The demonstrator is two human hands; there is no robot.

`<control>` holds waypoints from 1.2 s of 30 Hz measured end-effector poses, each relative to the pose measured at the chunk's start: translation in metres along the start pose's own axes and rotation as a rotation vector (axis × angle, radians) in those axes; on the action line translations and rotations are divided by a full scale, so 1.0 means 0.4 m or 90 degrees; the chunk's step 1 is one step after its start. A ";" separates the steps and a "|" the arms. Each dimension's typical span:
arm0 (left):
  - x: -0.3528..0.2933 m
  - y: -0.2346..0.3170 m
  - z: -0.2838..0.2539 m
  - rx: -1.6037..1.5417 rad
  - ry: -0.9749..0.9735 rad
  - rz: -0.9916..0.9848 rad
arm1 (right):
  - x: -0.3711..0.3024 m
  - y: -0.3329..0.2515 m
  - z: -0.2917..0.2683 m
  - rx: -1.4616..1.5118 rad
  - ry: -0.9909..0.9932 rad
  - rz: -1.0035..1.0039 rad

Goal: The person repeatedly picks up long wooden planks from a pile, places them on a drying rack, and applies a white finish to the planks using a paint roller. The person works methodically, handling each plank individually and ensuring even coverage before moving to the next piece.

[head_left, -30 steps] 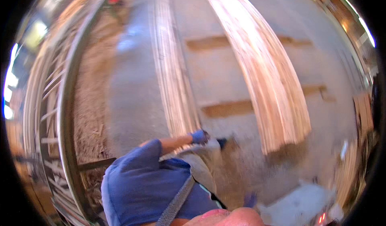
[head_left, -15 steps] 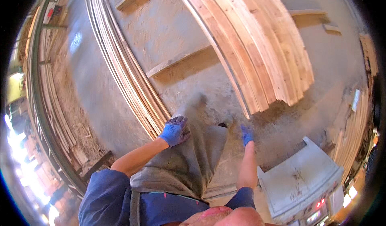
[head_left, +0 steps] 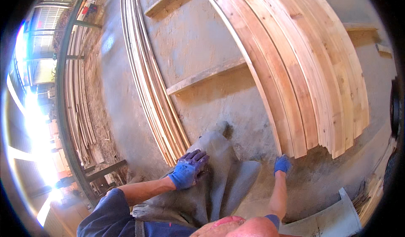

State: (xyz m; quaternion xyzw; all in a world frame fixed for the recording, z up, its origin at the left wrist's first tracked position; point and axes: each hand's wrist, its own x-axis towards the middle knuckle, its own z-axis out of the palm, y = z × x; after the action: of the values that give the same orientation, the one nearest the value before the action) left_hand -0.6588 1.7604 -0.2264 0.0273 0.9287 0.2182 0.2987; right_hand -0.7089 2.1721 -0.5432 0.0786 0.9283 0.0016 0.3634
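Observation:
My left hand [head_left: 190,168], in a blue glove with dark fingers, lies on the grey apron [head_left: 206,150] over my bent leg. Its fingers are stretched out and hold nothing. Close beside it are the near ends of a bundle of thin wooden strips [head_left: 152,98]. At the near left corner of a wide layer of light wooden boards [head_left: 295,81] is my right hand [head_left: 282,164], in a blue glove. It meets the end of the leftmost board [head_left: 274,100]. How its fingers sit there is too small and blurred to make out.
Under the boards and strips, wooden crosspieces [head_left: 206,75] lie on the grey concrete floor [head_left: 198,39]. A metal rail frame [head_left: 63,98] runs along the left, with more long timber [head_left: 78,106] behind it. At the lower right stands a grey metal surface [head_left: 329,220].
My right hand has moved forward to the end of the leftmost board. The left hand stays on the apron over my leg. The view has shifted, moving the boards right and down in the picture.

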 end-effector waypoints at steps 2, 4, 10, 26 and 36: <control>0.020 0.012 -0.008 0.015 0.008 0.007 | -0.015 0.002 -0.064 0.038 -0.013 -0.036; -0.010 0.028 -0.003 0.021 0.021 -0.007 | -0.082 0.003 -0.148 0.111 -0.035 -0.079; -0.098 0.055 0.011 -0.172 -0.167 -0.066 | -0.488 -0.009 -0.518 0.006 -0.213 -0.322; -0.723 -0.115 -0.497 -1.120 0.310 -0.148 | -1.257 -0.686 -0.870 0.214 -0.837 -0.660; -1.447 0.037 -0.064 -0.715 0.186 -0.615 | -1.123 -1.455 -0.812 0.394 -0.708 -0.447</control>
State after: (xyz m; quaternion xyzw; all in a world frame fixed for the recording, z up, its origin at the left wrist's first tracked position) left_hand -0.1998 1.6591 0.1125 -0.5686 0.6166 0.5048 0.2041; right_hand -0.6873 1.5488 -0.0363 -0.1354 0.5349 -0.4183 0.7216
